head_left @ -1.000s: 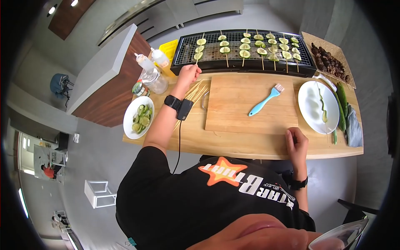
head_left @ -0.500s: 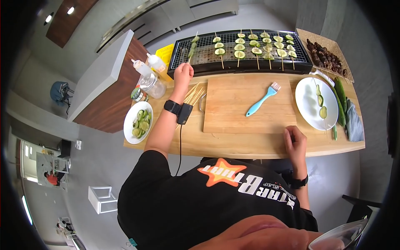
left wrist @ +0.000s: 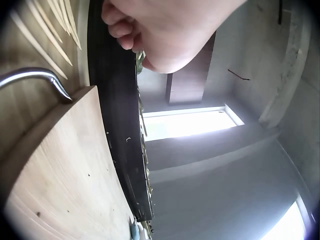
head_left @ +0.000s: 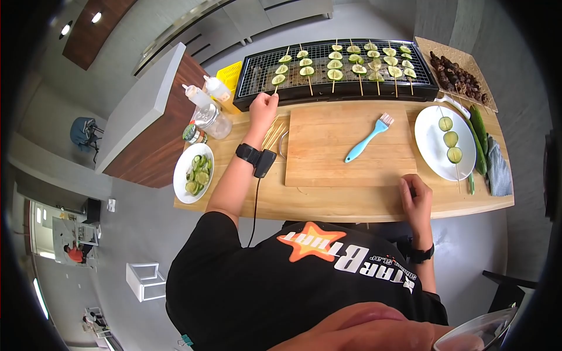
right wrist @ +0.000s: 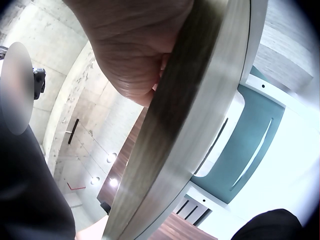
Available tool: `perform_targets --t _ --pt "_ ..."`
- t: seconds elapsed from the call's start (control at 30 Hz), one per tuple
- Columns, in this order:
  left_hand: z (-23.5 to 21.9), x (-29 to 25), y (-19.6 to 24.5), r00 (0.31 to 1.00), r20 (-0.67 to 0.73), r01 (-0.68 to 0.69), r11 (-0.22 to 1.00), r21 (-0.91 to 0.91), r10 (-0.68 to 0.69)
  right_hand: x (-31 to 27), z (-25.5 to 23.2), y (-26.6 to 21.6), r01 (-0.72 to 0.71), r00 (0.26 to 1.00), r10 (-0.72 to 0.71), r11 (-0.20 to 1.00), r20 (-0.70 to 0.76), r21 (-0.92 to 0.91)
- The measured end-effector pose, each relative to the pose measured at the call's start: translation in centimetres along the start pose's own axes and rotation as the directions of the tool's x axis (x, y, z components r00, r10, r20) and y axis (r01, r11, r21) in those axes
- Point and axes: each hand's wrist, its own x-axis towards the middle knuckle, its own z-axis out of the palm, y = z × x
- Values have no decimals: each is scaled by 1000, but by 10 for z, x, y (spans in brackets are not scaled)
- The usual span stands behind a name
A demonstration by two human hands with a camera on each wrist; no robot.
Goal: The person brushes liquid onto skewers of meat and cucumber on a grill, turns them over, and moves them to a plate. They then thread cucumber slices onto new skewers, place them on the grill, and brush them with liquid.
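My left hand (head_left: 264,109) pinches the near end of the leftmost skewer (head_left: 278,79) at the grill's front edge. That skewer bears green-rimmed cucumber slices lying face up on the grill grate (head_left: 261,61). In the left wrist view the fingers of my left hand (left wrist: 155,27) are curled beside the dark grill side (left wrist: 117,100), their tips partly hidden. My right hand (head_left: 417,198) rests at the table's near edge, its fingers loosely curled around nothing. A cutting board (head_left: 328,152) with a blue basting brush (head_left: 367,140) on it lies between the hands.
More cucumber skewers (head_left: 334,65) line the grill. Bare skewers (head_left: 273,133), squeeze bottles (head_left: 218,89), a jar (head_left: 214,121) and a bowl of slices (head_left: 186,167) stand left. Right are a plate (head_left: 430,152) with a skewer, cucumbers (head_left: 477,131), a cloth (head_left: 497,169) and browned skewers (head_left: 456,76).
The leftmost skewer was lifted leftward, its slices edge-on, then came back down with slices flat. The slices on the plate's skewer swung from edge-on to face up. The right hand stayed put.
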Motion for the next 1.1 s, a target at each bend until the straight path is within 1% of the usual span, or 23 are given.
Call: perform_targets --t 0.03,0.07,0.17,0.2,0.23,0.27,0.3,0.4,0.43,0.53,0.63,0.73,0.8,0.83,0.87,0.9,0.93,1.03,1.1 --pt "3 -4 6 993 -86 -75 995 71 81 0 0 0 2 1000 -2 1000 -5 7" --pt "5 -6 14 972 -165 -143 979 148 167 0 0 0 -2 1000 2 1000 -4 12" --pt "7 -7 43 894 -259 -268 900 343 365 0 1 3 -10 1000 10 1000 0 20" --pt "8 -7 53 943 -153 -239 920 312 296 0 1 3 -9 1000 9 1000 1 20" --pt "9 -7 64 974 -42 -203 937 284 224 0 1 4 -7 1000 7 1000 2 19" --pt "10 -8 72 986 70 -163 952 261 150 0 1 4 -8 1000 8 1000 0 17" --pt "14 -6 77 983 132 -163 939 304 128 1 1 4 -10 1000 10 1000 -3 15" --pt "22 -9 102 969 202 -216 880 423 141 1 1 4 -14 1000 14 1000 -8 10" --pt "23 -9 113 970 226 -186 877 443 91 1 1 4 -16 1000 16 1000 -10 7" --pt "33 -5 114 954 277 -243 838 489 115 1 0 3 -7 1000 7 1000 -12 -5" --pt "43 3 103 935 338 -275 820 501 108 1 1 2 -7 1000 7 1000 -8 8" --pt "46 6 94 949 273 -255 890 377 157 1 1 1 -16 1000 16 1000 0 23" --pt "48 10 87 962 252 -141 983 121 107 1 1 2 -10 1000 11 1000 -6 19" --pt "47 10 88 966 247 -78 997 -12 79 1 1 2 -8 1000 9 1000 -8 18" --pt "46 8 89 956 292 47 990 -137 -5 1 1 2 -9 1000 10 1000 -8 22" --pt "44 5 89 935 345 176 952 -251 -82 1 2 2 -10 1000 10 1000 -7 25" --pt "43 1 90 902 406 304 885 -354 -148 1 2 2 -11 1000 11 1000 -6 28" --pt "43 -4 84 862 470 383 851 -358 -190 1 1 2 -22 1000 22 999 0 38" --pt "43 -7 81 854 490 377 857 -351 -176 1 1 2 -21 1000 21 999 3 32"
